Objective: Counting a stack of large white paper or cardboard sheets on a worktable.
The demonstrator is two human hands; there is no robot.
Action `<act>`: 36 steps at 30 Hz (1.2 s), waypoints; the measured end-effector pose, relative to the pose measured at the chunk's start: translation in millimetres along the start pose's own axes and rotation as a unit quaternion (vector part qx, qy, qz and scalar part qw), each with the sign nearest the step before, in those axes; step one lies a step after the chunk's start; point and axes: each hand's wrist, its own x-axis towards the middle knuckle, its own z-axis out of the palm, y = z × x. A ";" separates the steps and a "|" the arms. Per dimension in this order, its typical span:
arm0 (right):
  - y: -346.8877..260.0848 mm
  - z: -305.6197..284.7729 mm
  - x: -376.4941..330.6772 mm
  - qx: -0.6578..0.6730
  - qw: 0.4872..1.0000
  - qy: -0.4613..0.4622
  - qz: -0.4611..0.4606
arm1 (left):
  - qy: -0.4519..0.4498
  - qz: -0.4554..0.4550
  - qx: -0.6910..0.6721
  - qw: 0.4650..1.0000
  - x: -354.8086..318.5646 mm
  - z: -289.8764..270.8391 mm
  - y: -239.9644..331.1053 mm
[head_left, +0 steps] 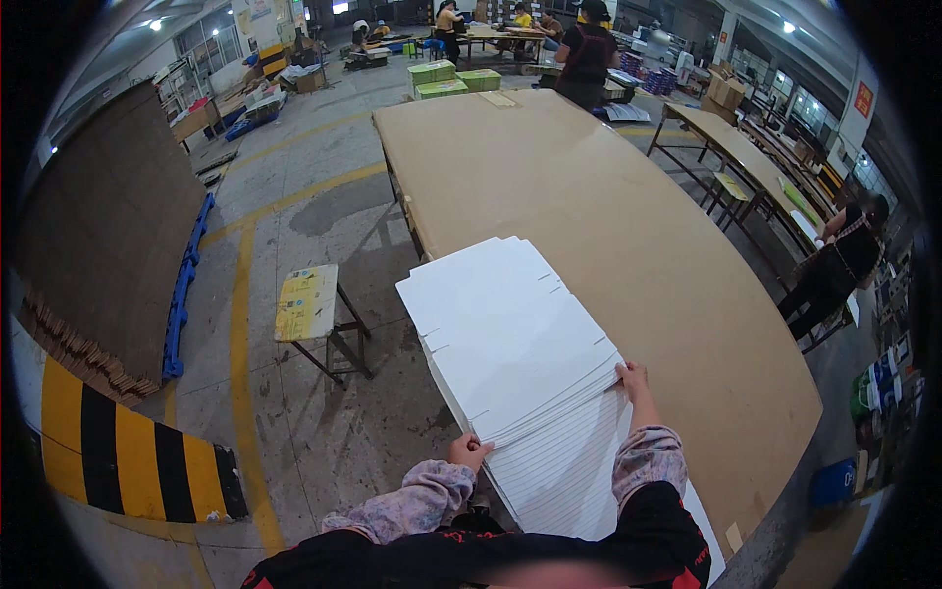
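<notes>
A thick stack of flat white die-cut cardboard sheets [510, 334] lies fanned out on the near end of a long brown table [628, 226]. My left hand [469, 453] presses on the stack's near left edge, fingers curled onto the sheets. My right hand [636, 381] rests on the right edge of the upper sheets, fingers gripping that edge. Both sleeves are mottled pink-grey. The lower sheets spread toward me in a stepped fan.
A small stool with a yellowish top [309, 304] stands on the concrete floor left of the table. A tall pile of brown cardboard [108, 245] and a yellow-black striped barrier [128, 456] are at far left. People work at tables behind and to the right [839, 265].
</notes>
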 end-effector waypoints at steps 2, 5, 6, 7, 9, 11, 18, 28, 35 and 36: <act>-11.9 1.4 -9.9 0.039 0.999 -0.025 0.017 | -0.008 -0.005 -0.022 1.000 -3.1 -1.4 -4.5; -12.2 -0.9 -18.6 0.053 0.997 -0.048 0.026 | -0.003 -0.015 -0.073 0.997 -11.9 -1.0 -2.3; -9.3 -1.0 -21.4 0.016 0.999 -0.030 0.022 | 0.016 -0.005 -0.062 0.998 -15.5 -0.8 -0.9; -4.8 -1.7 -22.2 -0.022 0.999 -0.013 0.024 | 0.032 0.001 -0.049 0.998 -15.9 0.5 1.6; -21.3 -0.9 -20.9 -0.270 0.962 0.027 0.015 | 0.041 0.041 0.060 0.996 -3.0 3.0 -9.1; -20.0 -15.1 -20.5 -0.263 0.964 0.014 -0.043 | 0.058 0.103 0.063 0.991 -1.9 7.3 7.9; -39.6 8.6 1.4 0.004 0.999 -0.017 0.028 | 0.062 -0.018 -0.064 0.996 15.6 11.5 4.9; -37.5 11.3 -21.0 0.009 0.999 -0.005 0.046 | 0.077 -0.055 -0.018 0.995 -2.3 7.7 9.8; -39.7 11.4 -12.2 -0.026 0.998 0.005 0.063 | 0.099 -0.061 -0.028 0.993 3.9 12.2 7.7; -37.2 10.9 -10.9 -0.026 0.998 -0.004 0.063 | 0.092 -0.051 -0.031 0.994 4.7 13.1 5.9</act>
